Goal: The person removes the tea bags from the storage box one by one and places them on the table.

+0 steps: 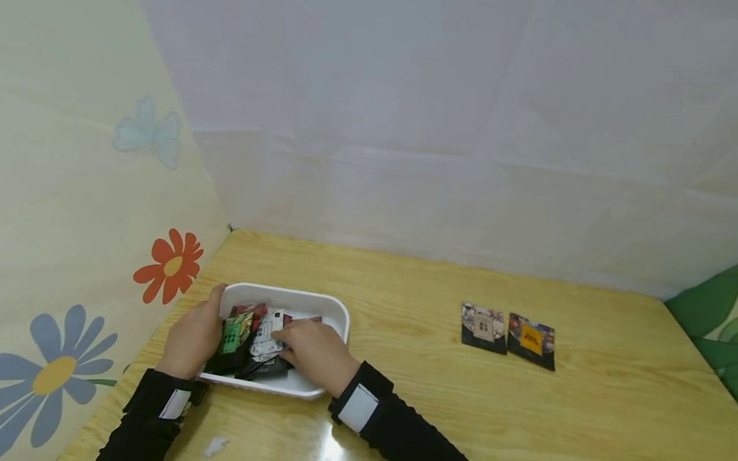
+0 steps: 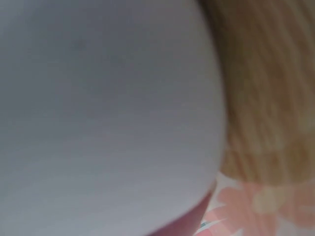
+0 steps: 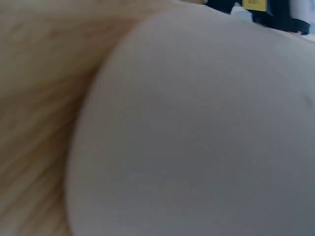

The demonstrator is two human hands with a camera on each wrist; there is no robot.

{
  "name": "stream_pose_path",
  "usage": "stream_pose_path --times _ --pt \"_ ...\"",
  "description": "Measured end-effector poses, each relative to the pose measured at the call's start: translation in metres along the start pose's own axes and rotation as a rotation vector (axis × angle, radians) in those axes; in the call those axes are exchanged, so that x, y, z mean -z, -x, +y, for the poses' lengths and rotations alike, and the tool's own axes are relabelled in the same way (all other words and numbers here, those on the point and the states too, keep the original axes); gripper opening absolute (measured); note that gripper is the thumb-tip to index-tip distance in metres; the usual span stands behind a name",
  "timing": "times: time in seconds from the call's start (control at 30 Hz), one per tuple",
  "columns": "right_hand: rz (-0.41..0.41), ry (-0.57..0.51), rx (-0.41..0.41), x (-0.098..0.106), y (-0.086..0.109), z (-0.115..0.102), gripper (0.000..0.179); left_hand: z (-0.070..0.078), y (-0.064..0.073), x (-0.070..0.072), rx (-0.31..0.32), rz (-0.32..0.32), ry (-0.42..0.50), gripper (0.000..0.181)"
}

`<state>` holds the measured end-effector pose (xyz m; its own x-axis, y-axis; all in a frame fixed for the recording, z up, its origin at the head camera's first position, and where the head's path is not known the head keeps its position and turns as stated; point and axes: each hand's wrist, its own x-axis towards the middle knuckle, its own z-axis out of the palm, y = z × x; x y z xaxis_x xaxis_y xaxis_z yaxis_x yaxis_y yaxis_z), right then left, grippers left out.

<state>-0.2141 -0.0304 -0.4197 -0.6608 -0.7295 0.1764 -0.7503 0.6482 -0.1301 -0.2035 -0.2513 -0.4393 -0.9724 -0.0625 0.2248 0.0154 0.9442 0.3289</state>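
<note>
A white plastic tray [image 1: 300,299] stands on the left of the table in the head view, with several small dark packets inside. My left hand [image 1: 195,336] grips its left rim, the fingers partly hidden by the wall. Inside the tray my right hand [image 1: 320,353] pinches a black-and-white packet [image 1: 266,338] by its right edge. Left of that lies a packet with a green label [image 1: 232,335], and red-topped ones show behind. Both wrist views are mostly filled by the blurred tray wall [image 2: 113,118]; packets [image 3: 270,12] peek over it in the right wrist view.
Two flat dark packets lie on the table to the right, one with a beige picture [image 1: 483,328], one with a yellow label [image 1: 531,340]. A small whitish scrap [image 1: 216,446] sits near the front edge. Fabric walls [image 1: 403,160] stand behind and at the left.
</note>
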Motion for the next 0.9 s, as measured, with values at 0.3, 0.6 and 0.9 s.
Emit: stream_pose_path --times 0.3,0.6,0.9 --pt "0.026 -0.079 -0.044 -0.001 0.000 0.005 0.029 0.001 0.000 -0.002 0.003 -0.001 0.005 0.057" --pt "-0.066 -0.297 -0.243 -0.004 -0.007 0.003 0.032 0.004 0.000 -0.001 0.007 -0.005 -0.038 0.059" --pt "-0.059 -0.399 -0.226 -0.001 -0.010 0.005 0.020 -0.001 0.000 0.000 -0.009 0.020 -0.030 0.054"
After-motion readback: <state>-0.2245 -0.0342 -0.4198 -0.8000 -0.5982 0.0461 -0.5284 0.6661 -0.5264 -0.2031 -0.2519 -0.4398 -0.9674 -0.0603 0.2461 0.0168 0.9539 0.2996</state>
